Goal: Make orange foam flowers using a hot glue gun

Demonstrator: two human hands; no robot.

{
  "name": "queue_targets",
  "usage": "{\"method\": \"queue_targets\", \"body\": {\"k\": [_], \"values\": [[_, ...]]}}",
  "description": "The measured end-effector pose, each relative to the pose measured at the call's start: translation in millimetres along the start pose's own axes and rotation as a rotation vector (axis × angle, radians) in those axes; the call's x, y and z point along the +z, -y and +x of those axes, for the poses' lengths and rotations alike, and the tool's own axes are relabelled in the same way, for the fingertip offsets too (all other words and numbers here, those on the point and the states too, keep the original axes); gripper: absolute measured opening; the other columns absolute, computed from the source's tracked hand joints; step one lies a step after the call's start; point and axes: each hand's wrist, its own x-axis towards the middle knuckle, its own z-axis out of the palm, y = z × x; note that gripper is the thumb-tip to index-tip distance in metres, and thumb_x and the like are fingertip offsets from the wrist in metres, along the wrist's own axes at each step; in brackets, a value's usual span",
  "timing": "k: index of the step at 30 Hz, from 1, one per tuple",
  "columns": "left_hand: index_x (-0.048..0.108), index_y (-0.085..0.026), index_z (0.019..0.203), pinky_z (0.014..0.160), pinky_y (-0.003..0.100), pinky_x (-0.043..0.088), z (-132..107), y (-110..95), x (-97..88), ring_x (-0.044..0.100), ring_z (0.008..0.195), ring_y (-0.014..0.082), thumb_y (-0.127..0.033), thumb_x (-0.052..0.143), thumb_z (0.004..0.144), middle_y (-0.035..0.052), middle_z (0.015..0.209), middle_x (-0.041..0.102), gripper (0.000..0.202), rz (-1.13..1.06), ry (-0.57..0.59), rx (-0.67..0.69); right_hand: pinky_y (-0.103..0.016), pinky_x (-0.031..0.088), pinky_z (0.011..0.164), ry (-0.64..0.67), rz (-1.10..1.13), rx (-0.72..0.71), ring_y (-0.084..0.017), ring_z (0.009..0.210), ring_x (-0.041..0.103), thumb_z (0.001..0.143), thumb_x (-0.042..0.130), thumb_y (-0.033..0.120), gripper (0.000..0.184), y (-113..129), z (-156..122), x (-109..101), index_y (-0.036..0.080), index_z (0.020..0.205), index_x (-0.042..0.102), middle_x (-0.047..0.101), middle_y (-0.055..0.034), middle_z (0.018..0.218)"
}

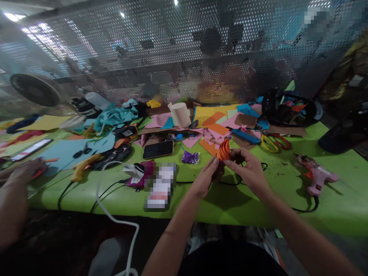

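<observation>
Between my two hands is an orange folded-paper piece (223,150) with curved, layered strips, held above the green table (195,209). My left hand (209,174) pinches its lower left side with thumb and fingers. From the right, my right hand (246,165) grips the same piece, its thumb near the base. A small purple packet (190,157) in clear wrap lies just left of my hands. Behind the orange piece are loose pink and orange paper scraps (215,123). A black cable (230,183) runs on the table under my hands.
At right lie a pink glue gun (317,174) and yellow-and-red-handled scissors (274,142). Left of me are a black phone (158,149), a lit phone (161,188), a power strip (139,176) and a yellow glue gun (83,167). Another person's hand (24,172) works at far left.
</observation>
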Motion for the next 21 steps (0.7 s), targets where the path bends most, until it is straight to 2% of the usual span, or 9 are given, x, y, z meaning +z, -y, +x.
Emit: {"method": "queue_targets", "body": {"k": [5,9,13,17,19,21], "values": [[0.072,-0.018,0.102,0.059,0.018,0.04,2.3,3.7,-2.0,0.056,0.071,0.0088,-0.046,0.084,0.069,0.0017,0.085,0.068,0.045,-0.023,-0.067,-0.002,-0.028,0.044,0.063,0.014,-0.053,-0.021,-0.015,0.069,0.053,0.081,0.073,0.038,0.021,0.7,-0.5,0.0,0.021,0.087,0.063,0.062,-0.0008,0.081],[0.07,-0.019,0.103,0.056,0.018,0.038,3.3,5.0,-3.5,0.055,0.067,0.0087,-0.045,0.084,0.069,-0.0005,0.078,0.065,0.045,-0.026,-0.077,-0.013,-0.028,0.045,0.064,0.019,-0.079,-0.033,-0.016,0.071,0.054,0.081,0.073,0.04,0.022,1.5,-0.7,-0.1,0.021,0.087,0.063,0.063,-0.0019,0.083],[0.066,-0.017,0.094,0.049,0.018,0.031,3.7,1.9,-1.5,0.045,0.055,0.007,-0.06,0.077,0.071,-0.0032,0.065,0.056,0.05,0.007,0.006,0.028,-0.028,0.044,0.062,0.002,0.022,0.02,-0.015,0.07,0.054,0.083,0.069,0.042,0.022,0.1,-0.2,-3.1,0.021,0.088,0.063,0.063,-0.0017,0.082],[0.06,-0.016,0.086,0.043,0.018,0.023,5.3,-0.8,-1.4,0.034,0.049,0.0057,-0.072,0.071,0.069,-0.0052,0.06,0.046,0.059,-0.003,0.078,-0.008,-0.028,0.045,0.064,0.023,0.01,0.043,-0.014,0.068,0.054,0.077,0.074,0.036,0.022,-4.3,-0.2,-3.6,0.021,0.088,0.063,0.063,-0.001,0.083],[0.058,-0.016,0.085,0.042,0.017,0.019,5.4,-1.6,-2.7,0.032,0.049,0.0049,-0.072,0.071,0.068,-0.0055,0.061,0.044,0.06,-0.018,0.107,-0.017,-0.028,0.045,0.064,0.024,0.003,0.021,-0.014,0.068,0.055,0.075,0.076,0.032,0.02,-5.7,-0.4,-2.2,0.021,0.087,0.064,0.063,-0.0008,0.083],[0.057,-0.017,0.089,0.042,0.015,0.017,4.5,-2.2,-4.0,0.032,0.05,0.0038,-0.066,0.076,0.068,-0.0058,0.064,0.044,0.057,-0.038,0.135,-0.014,-0.028,0.045,0.065,0.009,-0.005,-0.015,-0.015,0.069,0.055,0.076,0.075,0.03,0.017,-5.7,-0.7,-0.8,0.021,0.085,0.064,0.063,-0.0006,0.082]]}}
